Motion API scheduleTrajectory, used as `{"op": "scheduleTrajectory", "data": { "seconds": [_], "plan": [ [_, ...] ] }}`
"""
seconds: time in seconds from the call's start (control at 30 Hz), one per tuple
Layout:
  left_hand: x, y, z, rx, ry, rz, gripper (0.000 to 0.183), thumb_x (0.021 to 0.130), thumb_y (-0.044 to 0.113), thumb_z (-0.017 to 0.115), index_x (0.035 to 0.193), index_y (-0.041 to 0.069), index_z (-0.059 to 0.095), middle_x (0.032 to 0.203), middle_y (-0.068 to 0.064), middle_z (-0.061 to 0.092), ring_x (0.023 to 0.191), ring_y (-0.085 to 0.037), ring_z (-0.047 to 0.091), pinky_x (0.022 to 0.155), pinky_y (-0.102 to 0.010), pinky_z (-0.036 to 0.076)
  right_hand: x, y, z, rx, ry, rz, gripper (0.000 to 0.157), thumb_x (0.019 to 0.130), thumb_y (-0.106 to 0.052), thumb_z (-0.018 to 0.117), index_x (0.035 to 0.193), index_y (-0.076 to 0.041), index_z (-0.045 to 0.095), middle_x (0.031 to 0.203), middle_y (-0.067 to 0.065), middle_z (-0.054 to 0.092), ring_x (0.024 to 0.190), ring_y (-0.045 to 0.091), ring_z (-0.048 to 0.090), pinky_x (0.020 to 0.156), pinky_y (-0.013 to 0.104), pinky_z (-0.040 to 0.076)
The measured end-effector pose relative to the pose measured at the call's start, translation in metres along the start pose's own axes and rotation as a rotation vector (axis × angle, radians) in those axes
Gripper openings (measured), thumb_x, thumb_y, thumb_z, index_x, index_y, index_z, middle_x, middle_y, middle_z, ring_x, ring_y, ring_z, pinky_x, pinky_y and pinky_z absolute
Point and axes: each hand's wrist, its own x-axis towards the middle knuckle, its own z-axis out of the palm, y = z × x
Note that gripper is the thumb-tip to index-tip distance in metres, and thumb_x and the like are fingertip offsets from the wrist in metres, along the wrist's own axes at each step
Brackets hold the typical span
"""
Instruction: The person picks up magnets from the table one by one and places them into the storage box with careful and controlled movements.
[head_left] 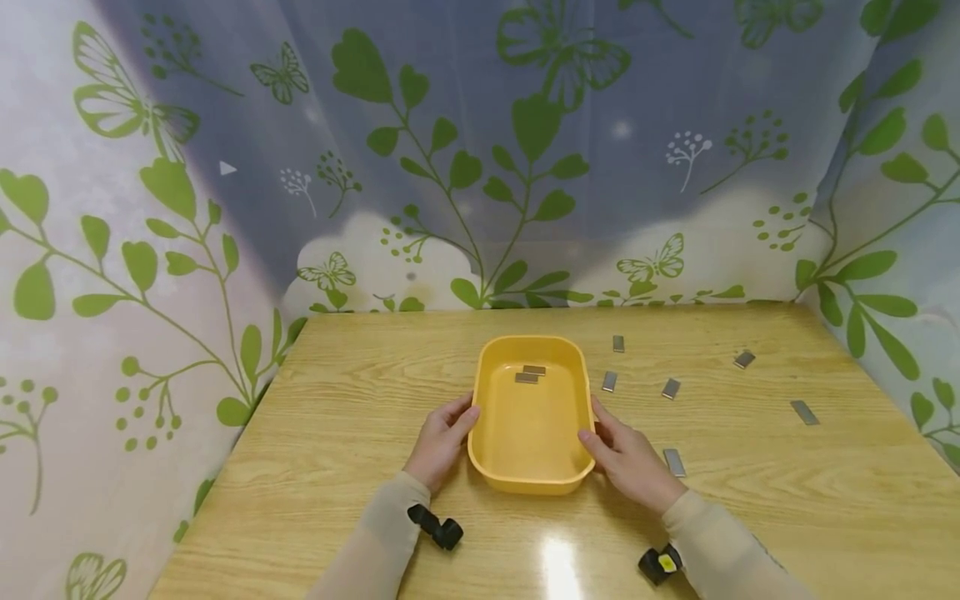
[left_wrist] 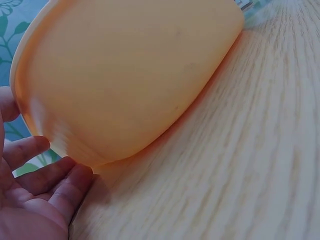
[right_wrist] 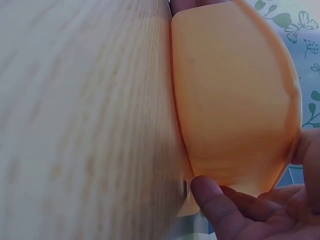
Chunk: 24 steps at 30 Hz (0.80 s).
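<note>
A yellow rectangular tub [head_left: 534, 433] with rounded corners sits in front of me. Two small flat grey-brown pieces [head_left: 527, 378] lie inside, near its far end. On its left side my left hand [head_left: 442, 440] grips the wall, thumb at the rim. My right hand [head_left: 633, 465] holds the opposite side the same way. In the left wrist view the fingers of the left hand [left_wrist: 47, 192] curl at the tub's lower corner [left_wrist: 135, 80]. The right wrist view has the right hand [right_wrist: 245, 210] with fingertips low on the tub's wall [right_wrist: 230, 95] and thumb at its rim.
Several small flat grey rectangular pieces [head_left: 671, 388] lie scattered on the wood-grain table [head_left: 360, 367] to the right of the tub. One piece [head_left: 674, 462] is close beside my right hand. A leaf-and-butterfly patterned curtain [head_left: 450, 167] stands behind the table and along both sides.
</note>
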Motion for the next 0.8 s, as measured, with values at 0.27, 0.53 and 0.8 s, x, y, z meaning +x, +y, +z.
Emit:
{"op": "scheduleTrajectory", "data": {
  "seconds": [0.27, 0.53, 0.8],
  "plan": [
    [-0.001, -0.001, 0.000, -0.016, 0.018, -0.020, 0.057, 0.097, 0.033, 0.057, 0.139, -0.003, 0.045, 0.136, -0.021, 0.051, 0.120, -0.031, 0.054, 0.093, -0.034, 0.048, 0.000, -0.003, -0.004, -0.039, 0.018, 0.044, 0.065, 0.102, -0.039, 0.046, 0.153, -0.009, 0.020, 0.132, 0.021, 0.054, 0.115, 0.029, 0.057, 0.092, 0.043, 0.048],
    [-0.001, -0.002, -0.002, -0.035, 0.015, -0.024, 0.056, 0.097, 0.034, 0.058, 0.137, -0.004, 0.047, 0.134, -0.020, 0.053, 0.119, -0.030, 0.054, 0.092, -0.033, 0.049, 0.000, -0.010, -0.034, -0.059, 0.070, -0.005, 0.062, 0.101, -0.043, 0.045, 0.147, -0.003, 0.034, 0.125, 0.019, 0.058, 0.109, 0.030, 0.059, 0.082, 0.039, 0.052],
    [-0.004, -0.003, -0.005, -0.020, 0.016, -0.011, 0.051, 0.097, 0.032, 0.058, 0.135, -0.002, 0.051, 0.133, -0.018, 0.054, 0.119, -0.029, 0.053, 0.095, -0.034, 0.047, -0.008, -0.015, -0.077, -0.222, 0.137, -0.026, 0.056, 0.101, -0.043, 0.045, 0.139, -0.002, 0.045, 0.116, 0.015, 0.061, 0.103, 0.029, 0.059, 0.079, 0.043, 0.051]
  ]
}}
